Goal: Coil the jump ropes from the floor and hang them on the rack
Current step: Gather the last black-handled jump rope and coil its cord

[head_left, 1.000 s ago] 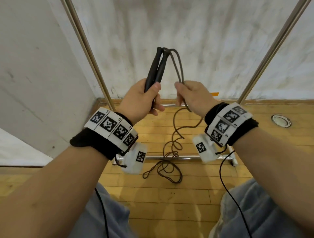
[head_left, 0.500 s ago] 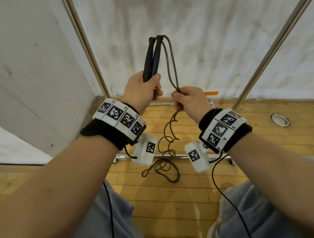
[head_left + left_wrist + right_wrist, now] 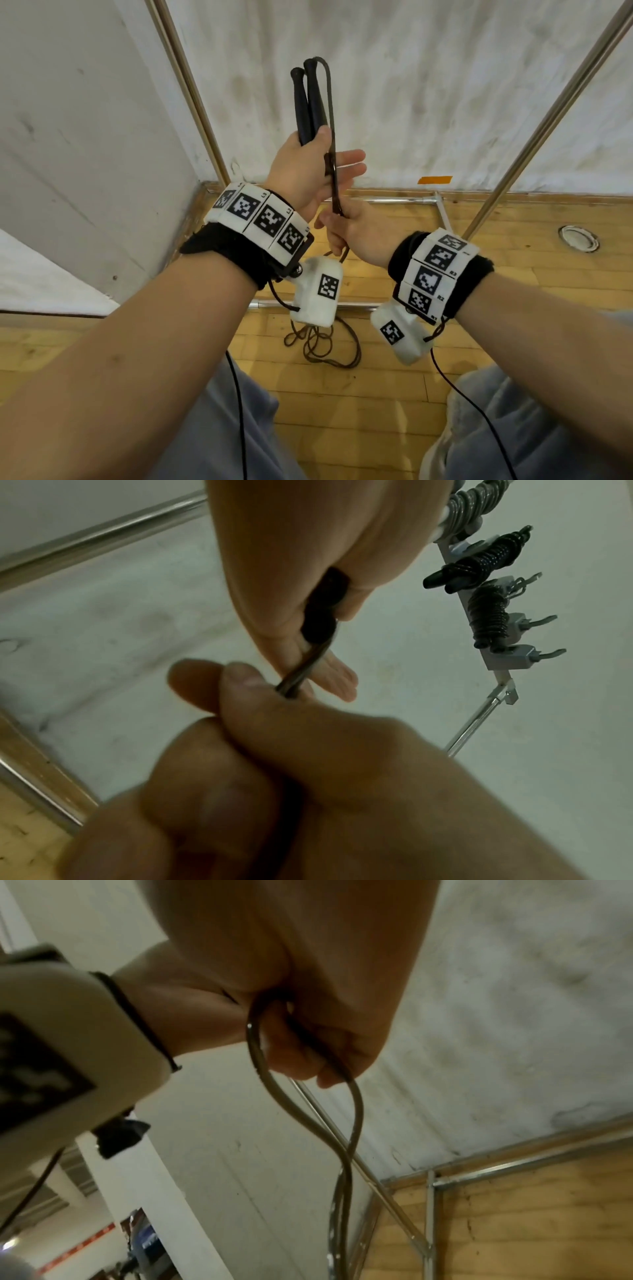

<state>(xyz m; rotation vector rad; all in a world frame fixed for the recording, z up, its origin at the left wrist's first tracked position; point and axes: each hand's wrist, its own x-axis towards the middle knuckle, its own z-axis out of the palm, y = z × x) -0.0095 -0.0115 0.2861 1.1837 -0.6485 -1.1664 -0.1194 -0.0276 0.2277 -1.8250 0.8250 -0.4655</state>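
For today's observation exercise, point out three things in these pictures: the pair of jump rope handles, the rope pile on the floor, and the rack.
jump rope handles (image 3: 310,102), head view, on the black shafts above the left hand.
rope pile (image 3: 322,346), head view, on its looped strands.
rack (image 3: 500,666), left wrist view, on the grey bar's lower end.

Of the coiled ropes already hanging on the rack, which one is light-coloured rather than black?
The grey coiled rope at the top end of the rack, beside the left hand. The two bundles below it are black.

Two hands (image 3: 308,164), two black handles (image 3: 308,102), one rope (image 3: 330,113), three coiled ropes (image 3: 486,615) on one rack (image 3: 493,653).
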